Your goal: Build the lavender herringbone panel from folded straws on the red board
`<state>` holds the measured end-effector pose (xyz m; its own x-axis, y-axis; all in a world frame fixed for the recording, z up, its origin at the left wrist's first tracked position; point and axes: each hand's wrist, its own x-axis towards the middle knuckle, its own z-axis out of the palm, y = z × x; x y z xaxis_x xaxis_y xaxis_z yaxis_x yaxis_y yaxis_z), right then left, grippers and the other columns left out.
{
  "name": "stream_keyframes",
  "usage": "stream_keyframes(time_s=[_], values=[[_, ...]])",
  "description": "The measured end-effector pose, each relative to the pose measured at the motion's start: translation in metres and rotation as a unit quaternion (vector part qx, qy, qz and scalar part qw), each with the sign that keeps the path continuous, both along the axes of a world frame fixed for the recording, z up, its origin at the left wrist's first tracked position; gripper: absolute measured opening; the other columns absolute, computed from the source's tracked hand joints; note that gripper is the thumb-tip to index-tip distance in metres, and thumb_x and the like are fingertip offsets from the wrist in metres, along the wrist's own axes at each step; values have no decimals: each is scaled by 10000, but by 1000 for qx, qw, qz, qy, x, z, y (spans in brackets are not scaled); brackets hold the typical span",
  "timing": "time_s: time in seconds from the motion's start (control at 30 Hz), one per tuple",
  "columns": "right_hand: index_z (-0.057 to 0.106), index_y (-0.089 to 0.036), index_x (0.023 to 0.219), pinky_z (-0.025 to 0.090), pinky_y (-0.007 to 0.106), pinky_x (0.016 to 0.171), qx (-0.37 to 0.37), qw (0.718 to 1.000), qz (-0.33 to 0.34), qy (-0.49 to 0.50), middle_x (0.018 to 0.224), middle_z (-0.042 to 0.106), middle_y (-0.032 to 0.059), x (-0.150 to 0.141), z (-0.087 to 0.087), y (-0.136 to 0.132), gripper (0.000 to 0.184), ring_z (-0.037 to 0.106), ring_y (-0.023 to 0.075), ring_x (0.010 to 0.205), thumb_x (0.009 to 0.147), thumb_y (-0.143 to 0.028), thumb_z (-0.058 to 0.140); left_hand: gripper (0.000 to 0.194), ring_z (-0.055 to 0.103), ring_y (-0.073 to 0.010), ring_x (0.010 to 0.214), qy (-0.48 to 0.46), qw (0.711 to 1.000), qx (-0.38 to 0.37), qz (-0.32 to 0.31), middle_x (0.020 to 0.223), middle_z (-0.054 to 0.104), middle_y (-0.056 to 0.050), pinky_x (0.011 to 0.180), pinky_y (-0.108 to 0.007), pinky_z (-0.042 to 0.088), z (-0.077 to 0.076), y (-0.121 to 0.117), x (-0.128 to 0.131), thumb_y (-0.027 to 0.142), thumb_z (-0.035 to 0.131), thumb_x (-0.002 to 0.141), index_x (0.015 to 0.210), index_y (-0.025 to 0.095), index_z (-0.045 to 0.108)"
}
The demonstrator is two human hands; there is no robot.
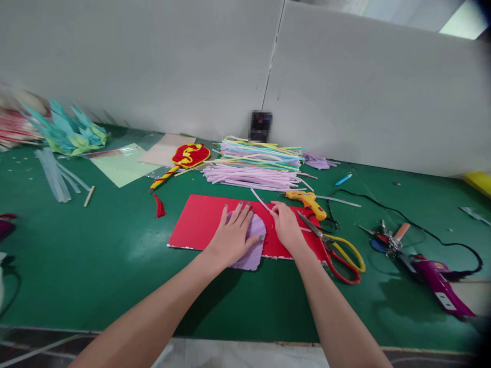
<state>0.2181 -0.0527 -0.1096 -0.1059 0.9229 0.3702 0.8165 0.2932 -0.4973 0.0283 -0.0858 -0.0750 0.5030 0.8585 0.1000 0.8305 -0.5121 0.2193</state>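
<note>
My left hand (232, 237) lies flat with fingers spread on a rounded purple piece (256, 245) with fine ridges, partly hidden under the palm. The piece rests on a red board (199, 220) and overhangs its near edge. Just to the right, my right hand (286, 225) pinches a thin pale lilac strip (261, 200), which slants up and left from the fingertips. Scissors (333, 248) with one red and one yellow handle lie beside the right wrist, blades over the board. A yellow glue gun (309, 201) lies behind them.
Bundled pastel strips (253, 174) lie behind the board. A red and yellow fan-shaped ornament (184, 159) with a tassel is left of them. Keys (391, 240) and a purple corded tool (437, 281) lie right. Teal folded pieces (71, 130) stand back left.
</note>
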Motion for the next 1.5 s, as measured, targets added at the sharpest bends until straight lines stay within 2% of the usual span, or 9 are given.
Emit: stream_keyframes(time_s=[0.47,0.6,0.73,0.83,0.9,1.03,1.17,1.4,1.5], values=[[487,-182,833,416,440,872,10,1000,-2,18,1091,595,151,-2,1,-1,119,536,255,1041,875,-193,376,604,140,-260,1368,10,1000,-19,9,1448,315,-63,1088,-546,42,4,2,0,508,308,890,1395,176,288],[480,-184,838,405,451,895,22,999,-6,29,1105,592,146,-5,9,-3,108,527,250,1064,879,-189,381,607,132,-267,1370,6,999,-32,10,1466,274,-56,1086,-546,58,5,2,0,504,314,891,1412,200,243],[478,-212,877,392,427,925,109,989,9,103,1060,607,94,-12,31,-14,82,531,208,1059,888,-200,397,627,120,-276,1372,5,999,-49,11,1487,202,-51,1083,-553,68,5,-1,1,513,326,886,1419,202,216],[475,-235,901,448,342,808,208,959,10,194,882,610,31,-16,42,-25,82,586,157,870,882,-178,419,636,116,-278,1373,0,999,-43,11,1490,189,-57,1081,-560,76,4,-2,2,514,350,879,1413,191,228],[472,-236,895,455,294,708,229,947,-3,225,782,571,2,-17,44,-29,77,575,133,735,877,-178,425,610,139,-271,1369,-12,999,-32,19,1491,190,-66,1079,-559,106,4,-1,3,480,368,883,1402,185,244],[466,-224,879,426,259,614,135,968,-35,209,710,528,-14,-15,41,-27,41,535,121,621,877,-254,438,448,286,-239,1321,-52,994,16,92,1444,313,-114,1075,-483,213,6,7,1,311,369,904,1318,141,370],[451,-225,844,400,246,584,5,982,-13,189,647,546,-35,-12,41,-22,113,519,112,546,898,-307,395,276,439,-243,1199,-79,983,44,162,1292,488,-137,1024,-413,316,9,18,-9,196,397,876,1105,120,532],[538,-210,853,435,260,629,-2,982,-17,187,695,599,0,-9,37,-20,184,571,139,650,860,-373,454,105,553,-229,977,-93,980,18,174,997,610,-81,965,-414,363,7,25,-18,173,471,832,879,155,563],[577,-207,840,457,276,659,25,983,-33,179,738,622,20,-8,36,-19,200,584,152,691,837,-387,489,110,505,-239,1097,-122,976,37,177,1115,583,-97,1022,-450,293,9,24,-18,173,469,834,876,159,570]])
